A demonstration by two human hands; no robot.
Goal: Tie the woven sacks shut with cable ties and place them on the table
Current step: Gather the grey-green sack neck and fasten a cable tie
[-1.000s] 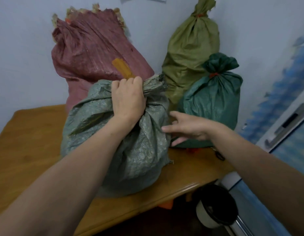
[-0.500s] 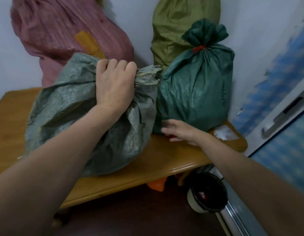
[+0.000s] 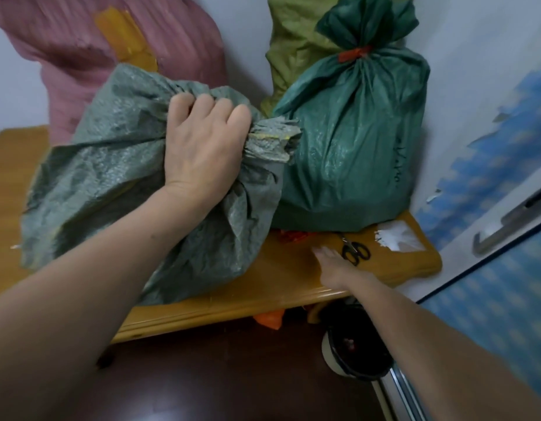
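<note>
A grey-green woven sack [image 3: 105,177] lies tilted on the wooden table [image 3: 287,278]. My left hand [image 3: 205,147] grips its bunched neck, and the frayed mouth [image 3: 275,141] sticks out to the right of my fist. No tie shows on this neck. My right hand [image 3: 330,262] lies low over the table with fingers stretched out, beside black scissors [image 3: 354,250] and near orange cable ties [image 3: 293,235] at the foot of a dark green sack [image 3: 351,141]. That sack stands upright with an orange tie [image 3: 354,53] round its neck.
A pink sack [image 3: 90,50] with a yellow patch and an olive sack [image 3: 293,50] stand at the back against the wall. A torn white label [image 3: 396,238] marks the table's right corner. Below the table's edge stand a dark round bin [image 3: 354,347] and something orange [image 3: 269,319].
My right hand has dropped from the grey-green sack's side to the tabletop near the scissors. The view has tipped downward. My left hand keeps its grip on the neck.
</note>
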